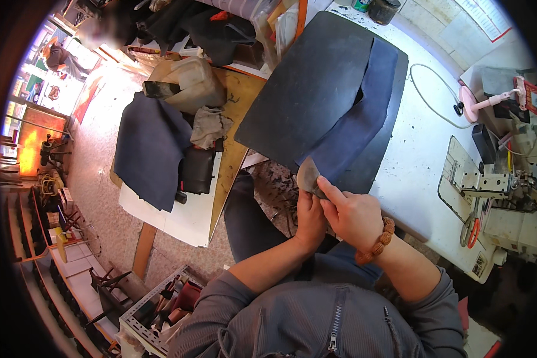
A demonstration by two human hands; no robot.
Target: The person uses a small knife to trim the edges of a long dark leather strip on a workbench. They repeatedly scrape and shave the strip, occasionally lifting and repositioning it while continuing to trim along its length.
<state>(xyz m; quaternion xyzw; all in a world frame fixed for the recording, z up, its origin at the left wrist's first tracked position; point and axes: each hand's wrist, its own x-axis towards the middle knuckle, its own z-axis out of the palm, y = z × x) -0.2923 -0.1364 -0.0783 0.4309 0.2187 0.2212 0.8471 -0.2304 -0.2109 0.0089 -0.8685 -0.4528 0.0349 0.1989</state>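
Note:
A long dark blue leather strip (355,128) runs down a large black board (304,77) toward me. At its near end, just past the board's edge, a rounded grey-brown flap (308,175) shows; it looks like the strip's turned-up underside. My left hand (311,218) is closed at the lower edge of this end. Pressed close beside it, my right hand (355,216) pinches the same end, index finger stretched along it. A brown bead bracelet circles my right wrist. What lies between the fingertips is partly hidden.
Left of me, a dark blue sheet (151,149), a black case (196,170), a crumpled grey cloth (210,127) and a plastic container (191,83) rest on a low table. A sewing machine (489,185) and orange-handled scissors (472,230) occupy the white table (411,179) at right.

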